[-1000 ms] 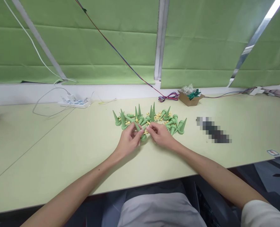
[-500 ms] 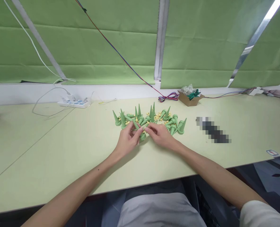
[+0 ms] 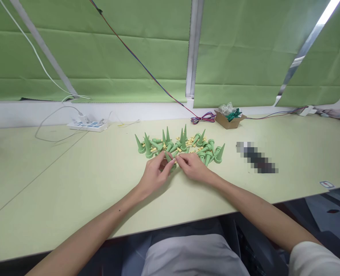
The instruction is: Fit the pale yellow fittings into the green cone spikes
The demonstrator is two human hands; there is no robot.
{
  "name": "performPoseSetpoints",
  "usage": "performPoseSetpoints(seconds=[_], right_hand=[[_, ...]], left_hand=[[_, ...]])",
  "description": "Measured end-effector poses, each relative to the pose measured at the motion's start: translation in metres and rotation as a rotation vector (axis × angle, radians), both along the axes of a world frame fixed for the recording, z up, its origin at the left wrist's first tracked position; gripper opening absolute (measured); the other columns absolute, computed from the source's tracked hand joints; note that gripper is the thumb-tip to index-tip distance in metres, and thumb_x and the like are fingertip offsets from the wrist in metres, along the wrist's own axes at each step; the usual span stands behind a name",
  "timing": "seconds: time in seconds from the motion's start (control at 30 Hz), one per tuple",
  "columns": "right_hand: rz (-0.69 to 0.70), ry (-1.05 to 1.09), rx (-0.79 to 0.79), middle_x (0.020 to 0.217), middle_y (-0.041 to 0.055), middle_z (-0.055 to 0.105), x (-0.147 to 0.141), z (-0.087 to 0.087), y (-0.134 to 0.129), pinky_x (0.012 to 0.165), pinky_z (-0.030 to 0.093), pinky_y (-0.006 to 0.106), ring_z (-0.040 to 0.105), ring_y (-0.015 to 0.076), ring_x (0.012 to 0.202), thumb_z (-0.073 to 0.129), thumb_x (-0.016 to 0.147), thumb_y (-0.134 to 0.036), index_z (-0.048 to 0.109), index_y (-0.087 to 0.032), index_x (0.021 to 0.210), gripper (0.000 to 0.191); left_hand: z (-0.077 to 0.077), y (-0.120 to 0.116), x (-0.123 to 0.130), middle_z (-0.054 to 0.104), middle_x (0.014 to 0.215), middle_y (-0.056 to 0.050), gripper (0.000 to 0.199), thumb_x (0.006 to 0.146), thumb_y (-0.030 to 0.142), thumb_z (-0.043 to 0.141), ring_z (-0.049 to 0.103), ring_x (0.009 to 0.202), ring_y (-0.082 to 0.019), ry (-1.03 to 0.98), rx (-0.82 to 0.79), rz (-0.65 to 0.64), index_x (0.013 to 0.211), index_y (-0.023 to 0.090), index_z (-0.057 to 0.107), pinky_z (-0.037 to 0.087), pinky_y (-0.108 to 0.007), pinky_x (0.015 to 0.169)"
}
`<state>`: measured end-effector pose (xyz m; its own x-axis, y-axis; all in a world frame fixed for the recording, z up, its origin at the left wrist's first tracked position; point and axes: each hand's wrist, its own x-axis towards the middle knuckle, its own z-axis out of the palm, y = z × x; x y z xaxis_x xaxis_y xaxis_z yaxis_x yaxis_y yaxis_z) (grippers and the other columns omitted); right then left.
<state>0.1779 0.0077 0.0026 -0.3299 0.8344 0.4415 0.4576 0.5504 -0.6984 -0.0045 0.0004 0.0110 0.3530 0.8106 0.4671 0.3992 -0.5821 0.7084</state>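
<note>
My left hand (image 3: 155,171) is closed around a green plastic spike (image 3: 168,157), a pointed cone with a wide collar, held tilted just above the table. Thumb and fingers hide much of it. Close against it, my right hand (image 3: 195,167) is pinched, its fingertips meeting the left thumb at the collar end. A bit of yellow shows at those fingertips, mostly covered. Just beyond both hands lies a cluster of like green spikes (image 3: 183,143), some standing point up, others on their sides. Small yellow plastic pieces (image 3: 190,142) are scattered among them.
A small cardboard box (image 3: 229,122) with clear plastic and green ties stands at the back, beside a coiled red-and-blue wire (image 3: 203,118). A white power strip (image 3: 88,125) lies back left. A blurred dark object (image 3: 257,158) rests on the right of the table (image 3: 72,191).
Both hands stay together at the spike. The held spike's tip now shows less beyond my left fingers, and the right fingers have shifted slightly. The whole view has moved a little.
</note>
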Motion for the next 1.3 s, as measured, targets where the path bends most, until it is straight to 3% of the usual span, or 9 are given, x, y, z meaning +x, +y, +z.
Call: performPoseSetpoints(seconds=[0.2, 0.37, 0.47, 0.6, 0.8, 1.07, 1.3], right_hand=[[-0.047, 0.024, -0.017, 0.055, -0.0042, 0.032, -0.0001, -0.0020, 0.0029, 0.055, 0.025, 0.028, 0.031, 0.0113, 0.054, 0.041, 0.098, -0.033, 0.030, -0.020, 0.061, 0.041], [-0.093, 0.111, -0.035, 0.052, -0.0043, 0.036, 0.0002, 0.0024, 0.0003, 0.056, 0.028, 0.027, 0.035, 0.0114, 0.053, 0.042, 0.099, -0.040, 0.036, -0.020, 0.060, 0.044], [-0.104, 0.163, -0.053, 0.050, -0.0041, 0.039, 0.0000, 0.0056, -0.0021, 0.055, 0.030, 0.027, 0.037, 0.0119, 0.051, 0.043, 0.100, -0.045, 0.041, -0.021, 0.062, 0.045], [-0.128, 0.228, -0.039, 0.051, -0.0036, 0.042, 0.0002, 0.0056, -0.0017, 0.054, 0.031, 0.027, 0.039, 0.0119, 0.050, 0.044, 0.100, -0.050, 0.043, -0.021, 0.063, 0.046], [-0.094, 0.298, 0.005, 0.054, -0.0036, 0.044, 0.0010, 0.0057, -0.0019, 0.053, 0.032, 0.027, 0.041, 0.0112, 0.050, 0.044, 0.100, -0.051, 0.043, -0.021, 0.066, 0.045], [0.020, 0.289, 0.027, 0.056, -0.0033, 0.044, 0.0029, 0.0062, -0.0064, 0.053, 0.033, 0.027, 0.041, 0.0116, 0.051, 0.043, 0.102, -0.049, 0.045, -0.021, 0.069, 0.043], [0.014, 0.275, 0.029, 0.055, -0.0037, 0.040, 0.0026, 0.0012, -0.0041, 0.053, 0.032, 0.027, 0.039, 0.0122, 0.053, 0.042, 0.102, -0.045, 0.037, -0.022, 0.067, 0.042]], left_hand=[[0.0048, -0.0020, 0.0011, 0.062, 0.070, 0.000, 0.016, 0.092, 0.032, 0.059, 0.058, 0.058, -0.012, 0.015, 0.023, -0.024, 0.097, 0.017, 0.061, 0.048, -0.024, 0.055], [0.0064, -0.0049, 0.0032, 0.065, 0.099, -0.007, 0.024, 0.088, 0.025, 0.061, 0.065, 0.073, -0.014, -0.079, 0.026, -0.090, 0.111, 0.018, 0.059, 0.055, -0.025, 0.063], [0.0055, -0.0043, 0.0034, 0.059, 0.109, -0.008, 0.022, 0.089, 0.024, 0.060, 0.064, 0.073, -0.012, -0.143, 0.093, -0.038, 0.110, 0.019, 0.056, 0.054, -0.024, 0.062], [0.0059, -0.0022, 0.0023, 0.057, 0.084, -0.001, 0.014, 0.092, 0.031, 0.059, 0.056, 0.060, -0.009, -0.185, 0.081, 0.056, 0.092, 0.019, 0.052, 0.045, -0.021, 0.052], [0.0072, -0.0004, 0.0019, 0.048, 0.047, 0.002, 0.051, 0.099, 0.048, 0.045, 0.045, 0.045, -0.010, -0.082, -0.126, 0.034, 0.060, 0.017, 0.052, 0.038, -0.024, 0.050], [0.0090, 0.0018, 0.0018, 0.054, 0.045, 0.000, 0.059, 0.096, 0.062, 0.041, 0.048, 0.038, -0.012, -0.142, -0.417, -0.099, 0.063, 0.016, 0.057, 0.038, -0.026, 0.044], [0.0084, 0.0004, -0.0006, 0.052, 0.045, 0.004, 0.044, 0.095, 0.055, 0.050, 0.048, 0.039, -0.011, -0.095, -0.393, -0.155, 0.070, 0.019, 0.050, 0.038, -0.025, 0.046]])
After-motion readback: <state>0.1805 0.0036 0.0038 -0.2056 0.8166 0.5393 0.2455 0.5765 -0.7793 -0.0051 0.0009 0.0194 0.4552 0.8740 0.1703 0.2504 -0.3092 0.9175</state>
